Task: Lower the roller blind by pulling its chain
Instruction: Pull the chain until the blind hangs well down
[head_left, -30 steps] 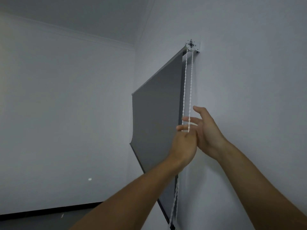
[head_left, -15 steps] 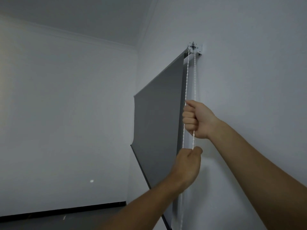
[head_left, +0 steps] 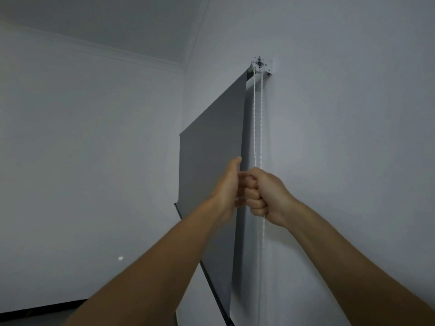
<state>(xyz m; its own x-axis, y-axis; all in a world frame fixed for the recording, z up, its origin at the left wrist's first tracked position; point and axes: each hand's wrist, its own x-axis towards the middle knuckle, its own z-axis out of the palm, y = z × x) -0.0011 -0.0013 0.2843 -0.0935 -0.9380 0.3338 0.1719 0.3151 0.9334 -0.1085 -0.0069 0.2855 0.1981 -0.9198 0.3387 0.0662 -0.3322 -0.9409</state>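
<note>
white walls (head_left: 82, 137) | ceiling (head_left: 117, 17) | dark skirting strip (head_left: 42, 308) at wall foot

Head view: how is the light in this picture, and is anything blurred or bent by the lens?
Head view: the room is dim and evenly lit, with no hard shadows or glare; one small bright spot shows on the left wall. The wide lens leans the wall corner and the grey roller blind inward. The chain is soft but readable; the right hand is sharp, the left hand slightly smeared.
</note>
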